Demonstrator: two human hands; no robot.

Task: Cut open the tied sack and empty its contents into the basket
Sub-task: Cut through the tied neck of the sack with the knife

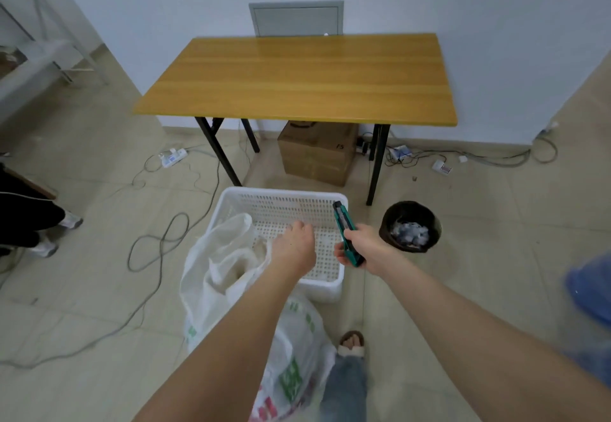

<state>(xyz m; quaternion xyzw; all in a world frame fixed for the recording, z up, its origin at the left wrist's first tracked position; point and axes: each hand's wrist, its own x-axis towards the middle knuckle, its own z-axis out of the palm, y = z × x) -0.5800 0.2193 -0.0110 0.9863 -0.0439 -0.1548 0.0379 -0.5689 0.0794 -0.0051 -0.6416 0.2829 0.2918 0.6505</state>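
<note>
Gripping a green knife [344,223], the right hand [358,246] hovers over the right rim of the basket [284,192]. Left hand [294,246] is at the open mouth of the sack [215,273]; its fingers are hidden, grip undetermined. Sack stands on the floor near-left of the basket, mouth leaning over the rim.

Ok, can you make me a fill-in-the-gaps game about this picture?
1. The right hand holds a green ____.
2. The box sits under the ____.
3. The basket is coloured ____.
4. The bin stands to the ____ of the basket.
Missing words: knife, table, white, right.
</note>
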